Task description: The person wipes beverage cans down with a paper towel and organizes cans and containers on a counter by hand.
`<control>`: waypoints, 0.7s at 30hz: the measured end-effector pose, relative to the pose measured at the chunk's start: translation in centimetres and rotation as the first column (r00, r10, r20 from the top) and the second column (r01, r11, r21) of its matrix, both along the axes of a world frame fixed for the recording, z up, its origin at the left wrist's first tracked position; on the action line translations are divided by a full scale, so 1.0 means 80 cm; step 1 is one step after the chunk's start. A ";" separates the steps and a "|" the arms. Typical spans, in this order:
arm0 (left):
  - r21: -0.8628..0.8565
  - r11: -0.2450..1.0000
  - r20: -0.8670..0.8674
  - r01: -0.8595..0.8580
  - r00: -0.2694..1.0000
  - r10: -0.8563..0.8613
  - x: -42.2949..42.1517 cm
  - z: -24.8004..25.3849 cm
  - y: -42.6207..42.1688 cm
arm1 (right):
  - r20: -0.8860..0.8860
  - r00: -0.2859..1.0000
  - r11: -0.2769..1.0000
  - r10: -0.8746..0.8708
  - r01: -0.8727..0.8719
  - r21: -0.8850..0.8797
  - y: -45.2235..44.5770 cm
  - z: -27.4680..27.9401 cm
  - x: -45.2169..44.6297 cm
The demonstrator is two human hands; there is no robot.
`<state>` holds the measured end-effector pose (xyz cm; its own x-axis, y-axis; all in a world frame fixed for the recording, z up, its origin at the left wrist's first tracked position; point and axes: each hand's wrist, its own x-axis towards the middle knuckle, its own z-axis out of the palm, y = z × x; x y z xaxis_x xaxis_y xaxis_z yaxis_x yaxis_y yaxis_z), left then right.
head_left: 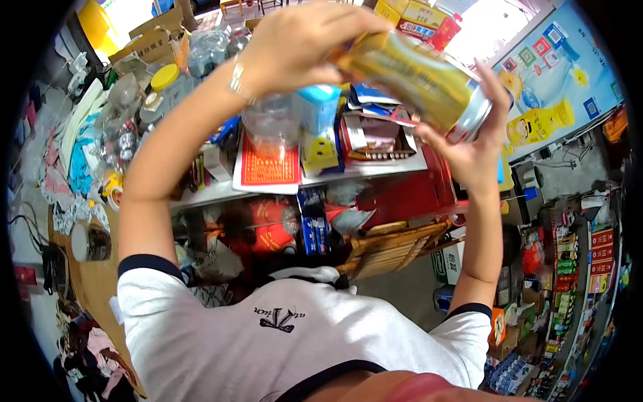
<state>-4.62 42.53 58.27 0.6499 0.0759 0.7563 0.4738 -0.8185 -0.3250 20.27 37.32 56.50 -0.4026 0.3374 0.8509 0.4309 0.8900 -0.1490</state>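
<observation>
A gold can (pixel 415 77) with a silver rim and printing on its side is held up over the counter, tilted and a little blurred. My left hand (pixel 301 47) grips its upper-left end, with its fingers partly turned out of sight. At the lower-right end, my right hand (pixel 479 127) has its thumb and fingers around the silver rim. Below the can, an open carton of packets (pixel 378 137) sits on the counter. A clear plastic jar (pixel 270 120) stands left of it, on an orange-red patterned card (pixel 268 167).
A light blue box (pixel 316 107) and a yellow pack (pixel 320 151) stand beside the jar. Yellow cartons (pixel 418 15) are at the back. A bamboo chair (pixel 395 251) is under the counter edge. A poster (pixel 556 80) and stocked shelves (pixel 566 268) are at right.
</observation>
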 end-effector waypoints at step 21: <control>-0.596 0.798 0.285 -0.090 0.905 0.315 -0.008 -0.006 0.276 | 0.163 0.912 0.921 -0.376 0.387 -0.038 0.282 0.084 -0.102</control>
